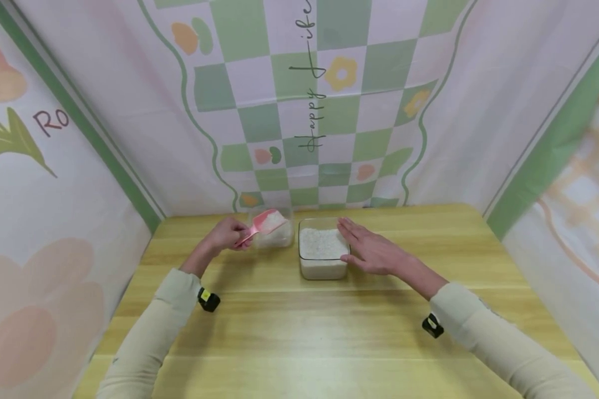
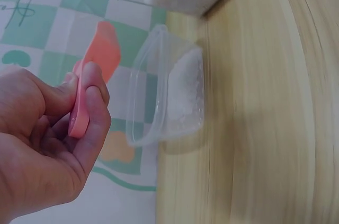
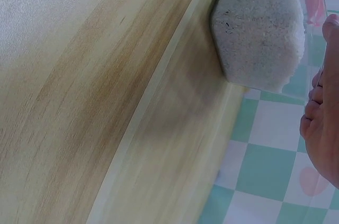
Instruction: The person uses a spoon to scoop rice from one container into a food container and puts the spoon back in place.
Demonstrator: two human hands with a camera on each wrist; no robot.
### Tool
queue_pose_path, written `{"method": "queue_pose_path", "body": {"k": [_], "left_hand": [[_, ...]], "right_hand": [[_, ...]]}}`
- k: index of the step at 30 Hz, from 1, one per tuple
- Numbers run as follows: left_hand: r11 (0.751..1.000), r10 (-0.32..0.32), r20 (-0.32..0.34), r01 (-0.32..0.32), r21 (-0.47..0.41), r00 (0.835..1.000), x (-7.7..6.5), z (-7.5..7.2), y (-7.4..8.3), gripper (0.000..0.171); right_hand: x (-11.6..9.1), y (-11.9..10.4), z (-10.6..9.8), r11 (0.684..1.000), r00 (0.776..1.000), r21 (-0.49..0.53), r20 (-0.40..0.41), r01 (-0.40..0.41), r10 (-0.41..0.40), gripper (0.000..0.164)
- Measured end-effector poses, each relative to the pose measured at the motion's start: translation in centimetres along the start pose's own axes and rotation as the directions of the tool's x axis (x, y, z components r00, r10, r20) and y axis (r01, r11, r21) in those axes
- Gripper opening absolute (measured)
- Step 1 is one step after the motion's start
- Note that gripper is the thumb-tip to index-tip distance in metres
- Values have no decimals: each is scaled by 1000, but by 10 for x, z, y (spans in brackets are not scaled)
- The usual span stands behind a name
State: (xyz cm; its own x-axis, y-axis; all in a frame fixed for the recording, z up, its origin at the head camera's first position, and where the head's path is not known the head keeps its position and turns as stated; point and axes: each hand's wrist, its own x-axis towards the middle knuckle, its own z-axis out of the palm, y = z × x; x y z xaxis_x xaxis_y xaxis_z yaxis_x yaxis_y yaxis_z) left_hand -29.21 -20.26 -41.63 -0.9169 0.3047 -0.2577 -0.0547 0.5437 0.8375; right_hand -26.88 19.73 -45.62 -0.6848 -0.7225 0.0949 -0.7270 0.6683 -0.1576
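My left hand [image 1: 226, 234] grips the handle of a pink scoop [image 1: 254, 229] that carries a small heap of white grains [image 1: 273, 221]. The scoop is above a clear plastic tub [image 1: 285, 239], which has white grains in its bottom. In the left wrist view, thumb and fingers pinch the scoop's handle [image 2: 80, 115], apart from the tub [image 2: 144, 140]. To the right stands a square glass container [image 1: 324, 271] with a thick fill of white, rice-like grains [image 1: 321, 243]. My right hand [image 1: 374, 252], fingers straight, rests at the container's right rim.
Both containers stand near the back of the wooden table [image 1: 309, 327], close to a checked green and white cloth [image 1: 299, 111] that hangs behind. Printed cloth hangs at both sides too. A small black device [image 1: 208, 300] is on the left wrist, another [image 1: 432, 326] on the right.
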Motion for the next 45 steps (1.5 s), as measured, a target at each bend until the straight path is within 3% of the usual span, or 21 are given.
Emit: {"method": "queue_pose_path", "body": {"k": [5,11,25,29,35,45], "left_hand": [[999,-36,-39,37,5,999,0,0,-4,24],[995,-44,-86,52,89,995,0,-1,-8,24],[952,-39,-186,93,290,982,3,1,-12,22],[912,-34,-210,116,393,977,4,3,-11,20],[818,14,-243,129,561,970,6,6,-13,18],[773,38,-265,139,620,964,7,11,-7,15]], "right_hand": [[-1,0,0,1000,1000,7,8,-5,5,79],[-1,1,1,1000,1000,4,5,-6,6,79],[0,0,0,1000,1000,-1,4,-1,1,78],[-1,1,0,1000,1000,3,12,-10,10,78],[-2,0,0,1000,1000,11,8,-11,11,78],[-2,0,-1,1000,1000,11,5,-16,16,78]]}}
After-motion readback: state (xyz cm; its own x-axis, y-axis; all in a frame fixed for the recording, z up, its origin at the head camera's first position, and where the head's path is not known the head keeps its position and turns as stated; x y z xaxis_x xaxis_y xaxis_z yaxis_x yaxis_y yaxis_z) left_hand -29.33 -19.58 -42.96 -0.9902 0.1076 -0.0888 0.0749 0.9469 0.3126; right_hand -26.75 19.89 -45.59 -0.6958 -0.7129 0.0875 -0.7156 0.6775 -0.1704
